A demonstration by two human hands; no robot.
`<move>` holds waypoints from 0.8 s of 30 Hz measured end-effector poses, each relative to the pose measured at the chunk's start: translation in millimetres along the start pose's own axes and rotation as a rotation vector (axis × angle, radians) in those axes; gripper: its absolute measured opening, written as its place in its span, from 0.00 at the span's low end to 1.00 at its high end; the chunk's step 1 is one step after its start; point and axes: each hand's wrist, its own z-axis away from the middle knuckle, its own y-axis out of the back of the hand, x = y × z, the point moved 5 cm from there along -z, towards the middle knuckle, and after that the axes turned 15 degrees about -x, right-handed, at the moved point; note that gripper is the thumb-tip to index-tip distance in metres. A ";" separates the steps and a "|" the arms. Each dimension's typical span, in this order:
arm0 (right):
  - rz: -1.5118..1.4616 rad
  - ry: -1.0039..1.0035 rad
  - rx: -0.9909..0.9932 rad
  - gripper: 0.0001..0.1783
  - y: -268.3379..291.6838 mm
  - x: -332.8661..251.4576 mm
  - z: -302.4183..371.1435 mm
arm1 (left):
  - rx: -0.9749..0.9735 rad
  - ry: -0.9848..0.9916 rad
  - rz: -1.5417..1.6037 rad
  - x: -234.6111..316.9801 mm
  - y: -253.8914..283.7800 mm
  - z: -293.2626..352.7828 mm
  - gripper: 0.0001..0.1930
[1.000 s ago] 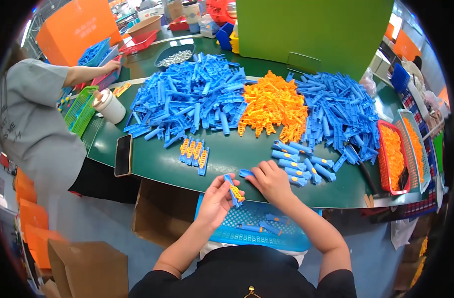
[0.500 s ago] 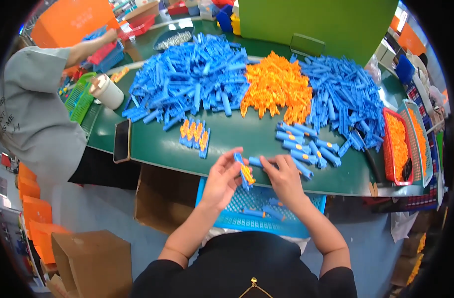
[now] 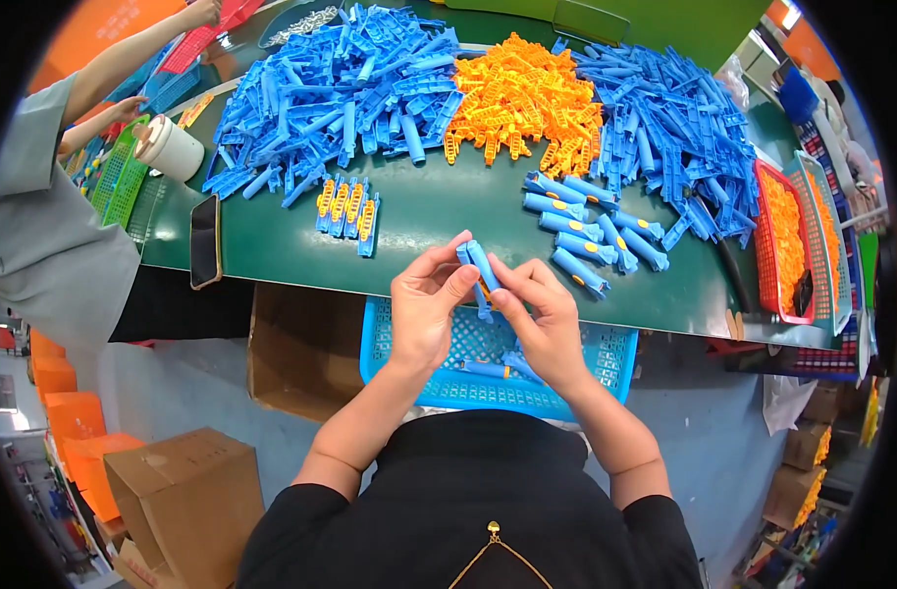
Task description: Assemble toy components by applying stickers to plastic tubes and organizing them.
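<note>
1. A blue plastic piece [image 3: 480,270] with an orange part is sitting in the middle of the frame, over the blue basket [image 3: 606,365].
2. The left hand [image 3: 427,309] and right hand [image 3: 539,319] are both pinching it.
3. Finished blue pieces [image 3: 591,236] are lying right of the middle on the green table [image 3: 439,221].

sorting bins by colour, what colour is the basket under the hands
Light blue, a mesh-walled basket below both hands, at the table edge; the head view shows it clearly.
</note>
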 end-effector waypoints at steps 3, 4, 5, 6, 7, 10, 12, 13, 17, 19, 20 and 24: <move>0.025 0.009 0.015 0.20 1.2 -0.4 0.7 | 0.017 -0.014 -0.031 0.3 -2.5 -0.2 0.19; 0.038 0.018 0.028 0.20 1.9 -0.6 0.1 | 0.031 -0.013 -0.033 0.8 -2.7 -0.8 0.19; 0.038 0.017 0.029 0.20 3.1 0.3 -0.4 | 0.030 -0.012 -0.033 0.5 -2.0 -1.2 0.19; 0.065 0.028 0.011 0.20 3.9 0.6 -0.8 | 0.009 0.007 -0.047 -0.4 -1.3 -1.5 0.20; 0.092 0.038 -0.007 0.20 4.5 0.3 -1.5 | -0.012 0.027 -0.060 -0.1 -1.5 -2.6 0.21; 0.111 0.044 -0.048 0.19 6.1 -4.5 -2.7 | -0.083 0.139 0.040 -0.1 -2.4 -8.1 0.20; 0.161 0.048 -0.042 0.19 6.9 -6.4 -2.1 | -0.084 0.162 0.097 -3.3 5.2 -7.5 0.19; 0.214 0.055 -0.035 0.19 6.3 -7.7 -1.4 | -0.087 0.182 0.153 -5.7 6.4 -7.0 0.18; 0.401 0.188 0.153 0.21 6.5 -14.5 12.0 | -0.060 -0.002 0.196 -6.5 2.6 -6.5 0.18; 0.305 0.126 0.147 0.21 8.8 -10.3 15.7 | -0.083 -0.044 0.186 -7.9 -3.8 -6.2 0.17; 0.205 0.070 0.140 0.20 9.6 -6.5 17.6 | -0.104 -0.091 0.172 -6.6 -7.1 -5.6 0.17; 0.384 0.223 0.140 0.18 17.1 -19.7 14.7 | -0.164 -0.167 0.096 8.8 -10.4 -4.5 0.19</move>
